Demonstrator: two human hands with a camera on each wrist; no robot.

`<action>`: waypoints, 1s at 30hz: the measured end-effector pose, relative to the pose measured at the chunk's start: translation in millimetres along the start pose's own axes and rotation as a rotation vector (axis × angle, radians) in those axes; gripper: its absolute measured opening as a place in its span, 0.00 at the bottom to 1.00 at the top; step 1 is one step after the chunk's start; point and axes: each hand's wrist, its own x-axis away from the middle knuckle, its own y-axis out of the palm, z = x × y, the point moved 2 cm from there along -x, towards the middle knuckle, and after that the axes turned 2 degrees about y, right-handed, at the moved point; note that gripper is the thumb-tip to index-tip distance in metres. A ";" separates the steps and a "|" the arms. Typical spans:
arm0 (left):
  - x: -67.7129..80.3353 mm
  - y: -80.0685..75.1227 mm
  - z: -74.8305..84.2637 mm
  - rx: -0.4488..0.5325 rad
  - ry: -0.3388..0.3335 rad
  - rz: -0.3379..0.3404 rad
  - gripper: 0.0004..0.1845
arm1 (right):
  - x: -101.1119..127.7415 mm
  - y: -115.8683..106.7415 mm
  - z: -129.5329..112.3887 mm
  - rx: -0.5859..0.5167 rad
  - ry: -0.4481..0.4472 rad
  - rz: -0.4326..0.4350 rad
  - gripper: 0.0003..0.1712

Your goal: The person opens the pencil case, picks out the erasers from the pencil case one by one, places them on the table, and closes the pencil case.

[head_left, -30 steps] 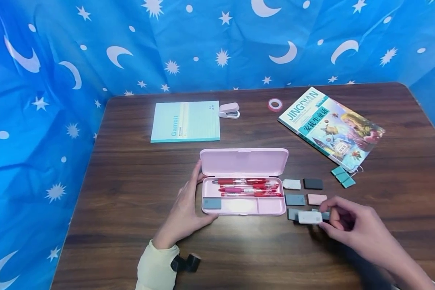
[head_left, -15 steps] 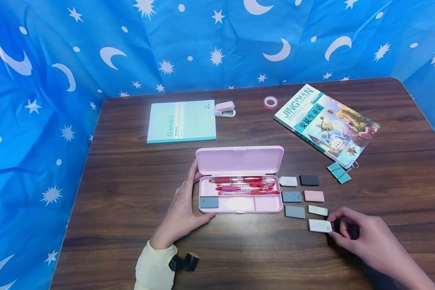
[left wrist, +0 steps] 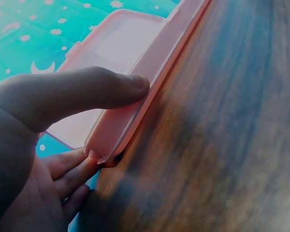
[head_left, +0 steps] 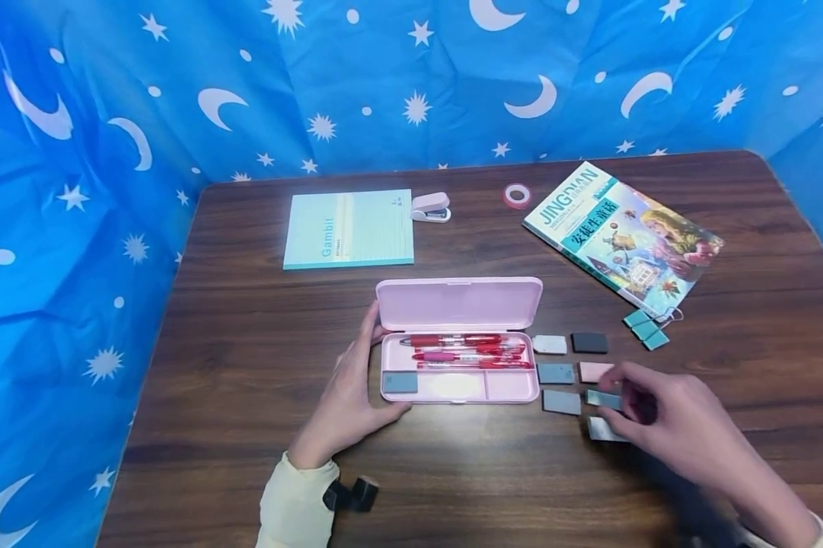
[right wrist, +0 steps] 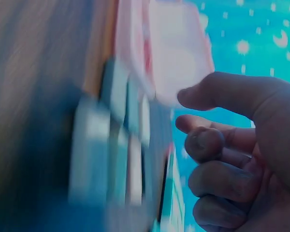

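My left hand [head_left: 348, 402] grips the left end of an open pink pencil case [head_left: 459, 304], thumb on the front wall [left wrist: 128, 99] and fingers behind. Inside lie several red pens [head_left: 462, 356] and a blue-grey eraser [head_left: 400, 383]. My right hand [head_left: 674, 418] hovers over the erasers right of the case, its fingers loosely bent; the right wrist view shows nothing between thumb and fingertips. Partly beneath it are a white eraser [head_left: 603, 430], a pale green one [head_left: 601, 399] and a pink one [head_left: 593, 372]. Beside them sit two grey-blue erasers [head_left: 561, 402], a white one [head_left: 550, 345] and a black one [head_left: 590, 342].
A notebook [head_left: 349, 228] and a pink stapler [head_left: 431, 206] lie at the back left. Behind the case is a tape roll [head_left: 517, 195]. Towards the back right lies a storybook [head_left: 623, 240], with a teal binder clip [head_left: 646, 329] at its near corner.
The white eraser, pinched in my right hand a second ago, now lies on the table. That hand has let go and shifted slightly away from me. My left hand stays on the case.
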 end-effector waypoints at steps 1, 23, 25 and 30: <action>-0.1 0.2 -0.2 0.003 0.004 0.001 0.74 | -7.8 2.2 -8.4 -0.027 -0.018 -0.011 0.18; 2.6 -2.2 5.4 -0.002 0.011 -0.011 0.75 | -86.3 98.9 -123.6 -0.147 -0.192 -0.196 0.07; 2.6 -3.4 5.8 -0.005 0.027 -0.003 0.75 | -87.4 101.6 -125.2 -0.139 -0.185 -0.176 0.06; 3.0 -7.2 6.1 -0.017 0.032 0.014 0.76 | -91.3 104.7 -129.5 -0.170 -0.198 -0.138 0.05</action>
